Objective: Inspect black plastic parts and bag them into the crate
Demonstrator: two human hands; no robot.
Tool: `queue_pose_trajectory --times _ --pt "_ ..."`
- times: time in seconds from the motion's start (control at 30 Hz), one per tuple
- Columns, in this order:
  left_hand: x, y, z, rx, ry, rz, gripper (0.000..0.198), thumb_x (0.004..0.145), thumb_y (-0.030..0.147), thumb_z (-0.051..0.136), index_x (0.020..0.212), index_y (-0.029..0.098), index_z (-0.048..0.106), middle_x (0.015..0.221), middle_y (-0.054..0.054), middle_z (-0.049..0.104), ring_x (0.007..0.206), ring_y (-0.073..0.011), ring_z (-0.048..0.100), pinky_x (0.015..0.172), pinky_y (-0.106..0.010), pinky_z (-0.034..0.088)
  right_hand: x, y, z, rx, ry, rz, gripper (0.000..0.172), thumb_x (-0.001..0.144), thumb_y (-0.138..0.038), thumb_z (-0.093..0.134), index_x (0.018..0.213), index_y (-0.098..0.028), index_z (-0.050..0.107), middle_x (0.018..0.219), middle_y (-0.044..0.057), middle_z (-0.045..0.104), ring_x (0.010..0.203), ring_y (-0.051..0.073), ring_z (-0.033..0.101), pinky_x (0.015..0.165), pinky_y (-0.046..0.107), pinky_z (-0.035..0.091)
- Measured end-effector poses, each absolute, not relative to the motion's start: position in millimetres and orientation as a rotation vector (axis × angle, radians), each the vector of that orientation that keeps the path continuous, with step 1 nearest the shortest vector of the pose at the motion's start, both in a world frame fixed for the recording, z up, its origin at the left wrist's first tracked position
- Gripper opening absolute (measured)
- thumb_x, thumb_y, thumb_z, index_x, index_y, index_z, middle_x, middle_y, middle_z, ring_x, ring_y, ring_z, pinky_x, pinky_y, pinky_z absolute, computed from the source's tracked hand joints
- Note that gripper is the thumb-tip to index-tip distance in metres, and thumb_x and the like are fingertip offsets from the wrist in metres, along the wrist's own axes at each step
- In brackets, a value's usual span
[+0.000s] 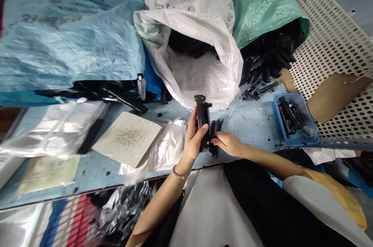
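My left hand (194, 136), with a beaded bracelet at the wrist, is wrapped round a long black plastic part (201, 111) held upright near the table's front edge. Just right of it, my right hand (229, 143) has its fingers pinched at a second, narrower black part (214, 128), close beside the first. Behind both hands the mouth of a white woven sack (198, 80) hangs open, with black parts inside.
A blue basket (313, 134) with black parts stands at the right. Black parts spill from a green sack (262, 2). At the left are a blue sack (72, 45), a square tile (125, 138) and clear plastic bags (55, 130). A perforated panel (335, 53) borders the right.
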State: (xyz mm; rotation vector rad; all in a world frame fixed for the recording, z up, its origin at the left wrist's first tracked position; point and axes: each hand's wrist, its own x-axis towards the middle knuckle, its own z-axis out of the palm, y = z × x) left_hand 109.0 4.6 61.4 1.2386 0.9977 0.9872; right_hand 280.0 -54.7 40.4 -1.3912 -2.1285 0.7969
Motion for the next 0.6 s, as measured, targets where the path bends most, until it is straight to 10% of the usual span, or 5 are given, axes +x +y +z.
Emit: queue_pose_trajectory --times 0.37,0.6 --pt "92.3 -20.5 -23.3 1.602 1.376 0.691 0.049 0.092 0.034 0.056 0.138 0.020 0.061 0.133 -0.016 0.061 0.131 -0.0336 0.052 0.119 -0.058 0.034 479.5 41.8 30.0 -2.084 -1.413 -0.088 0.014 0.095 -0.028 0.065 0.100 -0.015 0.060 0.109 0.016 0.059 0.078 0.022 0.063 0.064 0.036 0.051" --pt "118.0 -11.7 28.8 1.367 1.109 0.864 0.050 0.092 0.045 0.065 0.137 0.025 0.060 0.140 -0.013 0.056 0.124 -0.0287 0.058 0.110 -0.051 0.047 414.2 -14.3 65.4 -1.731 -1.644 -0.248 0.027 0.095 -0.014 0.055 0.122 -0.018 0.059 0.125 0.016 0.060 0.116 0.029 0.061 0.092 0.045 0.056"
